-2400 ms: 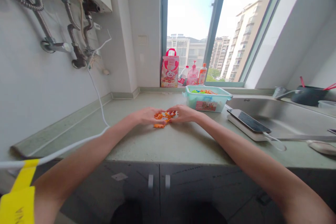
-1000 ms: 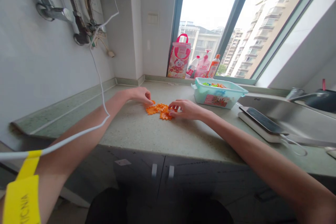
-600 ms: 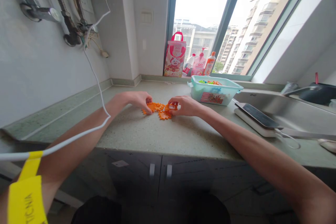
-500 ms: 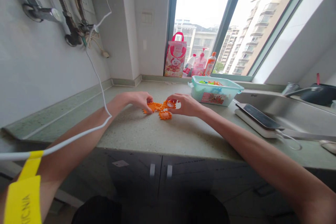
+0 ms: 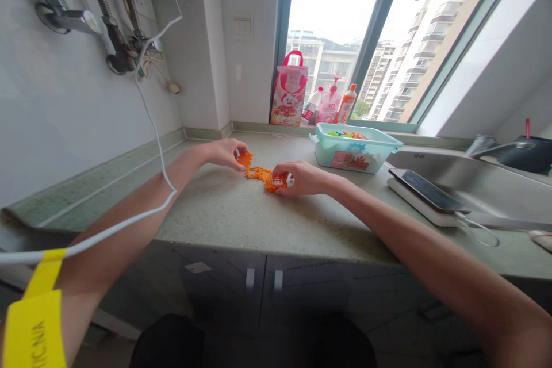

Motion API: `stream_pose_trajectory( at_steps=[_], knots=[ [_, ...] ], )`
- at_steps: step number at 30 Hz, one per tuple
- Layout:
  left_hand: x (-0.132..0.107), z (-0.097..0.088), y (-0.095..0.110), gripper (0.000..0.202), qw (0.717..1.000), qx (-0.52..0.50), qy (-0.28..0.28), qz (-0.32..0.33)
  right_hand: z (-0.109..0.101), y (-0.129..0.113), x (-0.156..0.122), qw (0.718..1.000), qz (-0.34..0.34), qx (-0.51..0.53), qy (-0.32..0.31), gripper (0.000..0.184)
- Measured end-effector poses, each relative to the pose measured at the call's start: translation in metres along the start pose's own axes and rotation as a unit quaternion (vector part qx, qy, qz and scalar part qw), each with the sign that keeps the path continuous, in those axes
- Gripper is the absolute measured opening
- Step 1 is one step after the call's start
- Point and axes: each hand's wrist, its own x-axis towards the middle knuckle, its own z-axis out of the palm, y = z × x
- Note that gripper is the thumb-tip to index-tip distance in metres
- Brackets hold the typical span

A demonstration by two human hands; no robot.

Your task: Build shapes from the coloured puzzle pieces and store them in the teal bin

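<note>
A chain of joined orange toothed plastic tiles lies on the speckled green countertop between my hands. My left hand pinches the far left end of the chain, fingers curled. My right hand is closed on the near right end, where a small white and red bit shows by the fingers. Behind my right hand stands a mint plastic box with coloured pieces inside.
A phone on a white slab lies right of the box, with a steel sink beyond. A pink bag and bottles stand on the window sill. A white cable hangs from wall pipes across my left arm.
The orange tiles were bunched in a cluster; now they stretch out in a line. My left hand moved back and left, my right hand came down nearer to me.
</note>
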Motion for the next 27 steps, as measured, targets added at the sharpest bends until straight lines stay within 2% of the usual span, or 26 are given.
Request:
stream_pose_trajectory(
  at_steps=[4,11,15,18,20,22,27],
  knots=[
    [0.004,0.009,0.01,0.063,0.998,-0.036,0.02,0.038,-0.001,0.005,0.0,1.0,0.005,-0.014,0.004,0.032],
    [0.006,0.021,0.014,0.061,0.998,-0.042,-0.044,0.03,-0.002,0.012,-0.002,0.999,-0.019,-0.022,0.028,0.028],
    [0.006,0.023,0.015,0.057,0.998,-0.028,-0.037,0.038,0.003,0.013,0.0,0.992,-0.025,0.003,0.127,0.027],
    [0.007,0.022,0.013,0.048,0.999,0.008,-0.031,0.033,0.011,0.008,0.006,0.976,-0.003,0.015,0.218,0.03],
    [0.007,0.02,0.009,0.045,0.999,0.023,-0.035,0.023,0.018,0.004,0.011,0.968,0.016,0.027,0.248,0.033],
    [0.007,0.018,0.001,0.044,0.999,0.039,-0.028,0.009,0.025,0.001,0.016,0.972,0.025,0.031,0.232,0.036],
    [0.008,0.014,-0.021,0.049,0.997,0.072,0.0,-0.027,0.038,0.006,0.023,0.997,0.013,-0.003,0.08,0.036]
  ],
)
